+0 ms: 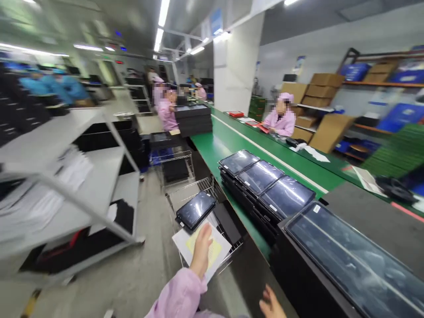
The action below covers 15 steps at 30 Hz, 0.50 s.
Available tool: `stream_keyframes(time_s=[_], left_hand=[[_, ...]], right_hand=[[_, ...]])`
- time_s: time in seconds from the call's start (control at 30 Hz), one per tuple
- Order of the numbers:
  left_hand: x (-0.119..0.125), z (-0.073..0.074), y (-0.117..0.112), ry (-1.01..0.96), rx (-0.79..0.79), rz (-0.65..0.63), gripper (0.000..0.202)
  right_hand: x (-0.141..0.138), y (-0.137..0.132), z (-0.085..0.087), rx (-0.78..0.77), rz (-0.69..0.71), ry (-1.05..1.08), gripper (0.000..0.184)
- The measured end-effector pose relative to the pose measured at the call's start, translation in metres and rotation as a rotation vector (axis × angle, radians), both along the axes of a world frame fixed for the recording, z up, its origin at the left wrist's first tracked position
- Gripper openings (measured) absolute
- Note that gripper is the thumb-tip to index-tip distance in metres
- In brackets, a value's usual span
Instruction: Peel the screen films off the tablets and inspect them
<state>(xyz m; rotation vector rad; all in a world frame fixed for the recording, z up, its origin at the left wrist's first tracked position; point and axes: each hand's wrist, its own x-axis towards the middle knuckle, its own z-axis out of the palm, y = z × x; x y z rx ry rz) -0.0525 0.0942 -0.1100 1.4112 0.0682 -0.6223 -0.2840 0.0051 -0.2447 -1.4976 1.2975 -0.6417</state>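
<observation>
My left hand (202, 249), in a pink sleeve, is over a white sheet (217, 267) with a yellow paper (215, 251) on it. Its fingers are stretched out, and nothing shows in its grasp; whether it touches the paper I cannot tell. Just beyond the papers, dark tablet-like screen panels (197, 207) lie stacked on a wire rack (170, 201). At the bottom edge, my right hand (270, 304) is partly cut off, its fingers apart and holding nothing. To its right, a large glossy screen panel (351, 256) lies on a black foam stack (298, 265).
Three more screen panels (261, 176) top black trays on the green bench (228, 141). A grey cart (115, 221) with papers stands left. One co-worker in pink (281, 119) sits across the bench; another (167, 110) is farther along, beside a tall black stack (194, 119).
</observation>
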Motion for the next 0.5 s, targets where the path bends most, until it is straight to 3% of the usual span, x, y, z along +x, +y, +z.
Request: stream_keyframes(time_s=[0.1, 0.2, 0.37, 0.5], left_hand=[[0.065, 0.001, 0.013, -0.019, 0.126, -0.083, 0.028], [0.117, 0.003, 0.009, -0.043, 0.234, -0.168, 0.025], [0.166, -0.003, -0.034, -0.077, 0.32, -0.28, 0.025], [0.183, -0.012, -0.074, -0.081, 0.328, -0.287, 0.022]], right_hand=[[0.07, -0.006, -0.001, 0.142, -0.168, -0.011, 0.037], [0.112, -0.032, 0.009, 0.167, -0.399, -0.019, 0.049], [0.129, -0.071, 0.019, 0.178, -0.726, 0.05, 0.041], [0.131, -0.081, 0.021, 0.166, -0.757, 0.035, 0.035]])
